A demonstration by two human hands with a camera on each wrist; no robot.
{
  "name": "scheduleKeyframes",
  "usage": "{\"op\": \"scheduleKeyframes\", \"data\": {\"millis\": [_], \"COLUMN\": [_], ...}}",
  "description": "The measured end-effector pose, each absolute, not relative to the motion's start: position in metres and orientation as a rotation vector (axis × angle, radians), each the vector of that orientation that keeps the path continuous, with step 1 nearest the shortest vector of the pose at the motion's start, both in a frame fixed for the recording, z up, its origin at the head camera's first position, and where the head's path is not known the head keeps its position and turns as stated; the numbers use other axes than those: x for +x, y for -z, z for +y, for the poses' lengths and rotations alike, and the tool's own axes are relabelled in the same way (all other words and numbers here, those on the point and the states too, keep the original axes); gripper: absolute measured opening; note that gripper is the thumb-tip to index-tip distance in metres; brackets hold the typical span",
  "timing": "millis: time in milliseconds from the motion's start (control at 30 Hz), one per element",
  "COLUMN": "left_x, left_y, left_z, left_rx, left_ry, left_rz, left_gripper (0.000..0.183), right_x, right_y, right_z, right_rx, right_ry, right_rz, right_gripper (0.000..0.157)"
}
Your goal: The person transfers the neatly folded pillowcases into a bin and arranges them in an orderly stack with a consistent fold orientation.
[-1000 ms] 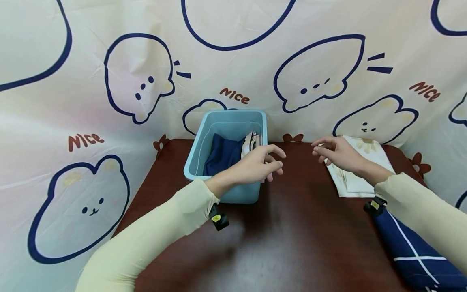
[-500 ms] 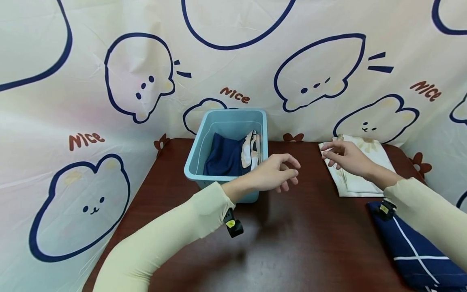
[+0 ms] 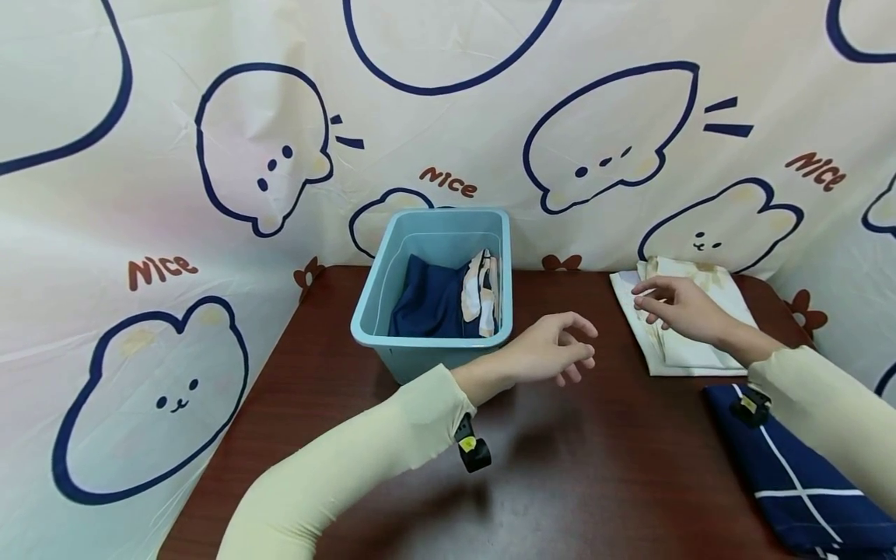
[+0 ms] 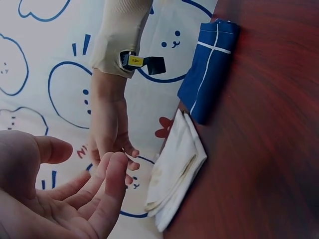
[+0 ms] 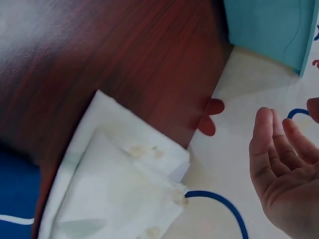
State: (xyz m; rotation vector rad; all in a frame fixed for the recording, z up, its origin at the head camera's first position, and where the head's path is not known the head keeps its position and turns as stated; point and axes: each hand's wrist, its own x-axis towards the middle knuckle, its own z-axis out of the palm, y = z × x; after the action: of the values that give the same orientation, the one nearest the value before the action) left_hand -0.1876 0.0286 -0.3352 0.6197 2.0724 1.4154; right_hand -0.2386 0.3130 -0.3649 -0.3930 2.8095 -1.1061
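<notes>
My left hand point(image 3: 549, 350) hovers over the table just right of the blue bin, fingers loosely bent, holding nothing. My right hand point(image 3: 682, 307) hangs above the folded white cloth point(image 3: 721, 346), its fingers relaxed and nothing in them. In the right wrist view the white cloth lies in layers with pale brown and green patches, apart from the hand. The light blue bin point(image 3: 381, 340) contains a dark blue cloth point(image 3: 430, 299) and a cream and black patterned cloth point(image 3: 479, 292). Under the right forearm lies a folded navy cloth point(image 3: 784, 474) with white lines, partly covered by the sleeve.
All of it stands on a dark red-brown wooden table point(image 3: 588, 482). A pale sheet point(image 3: 448, 140) printed with blue bear outlines hangs behind and at both sides. Each wrist carries a small black camera.
My left hand has moved right and nearer, away from the bin's front right corner. My right hand has shifted right, over the white cloth. The bin and cloths stay put.
</notes>
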Motion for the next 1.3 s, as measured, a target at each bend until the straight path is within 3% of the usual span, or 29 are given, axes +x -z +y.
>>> {"op": "scheduleKeyframes", "data": {"millis": [233,967,1300], "left_x": [-0.186,-0.2,-0.199], "left_y": [0.355,0.409,0.425], "left_z": [0.035,0.042,0.051], "left_rx": [0.538,0.336,0.271], "left_ry": [-1.451,-1.577,-1.597], "left_rz": [2.041,1.981,1.952], "left_gripper": [0.031,0.015,0.016], "right_x": [-0.24,-0.251,-0.249], "right_y": [0.377,0.417,0.427], "right_z": [0.327,0.359,0.361], "right_rx": [-0.341,-0.208,-0.155], "right_ry": [0.987,0.558,0.422], "right_rz": [2.836,2.923,2.862], "right_gripper": [0.039,0.039,0.062]}}
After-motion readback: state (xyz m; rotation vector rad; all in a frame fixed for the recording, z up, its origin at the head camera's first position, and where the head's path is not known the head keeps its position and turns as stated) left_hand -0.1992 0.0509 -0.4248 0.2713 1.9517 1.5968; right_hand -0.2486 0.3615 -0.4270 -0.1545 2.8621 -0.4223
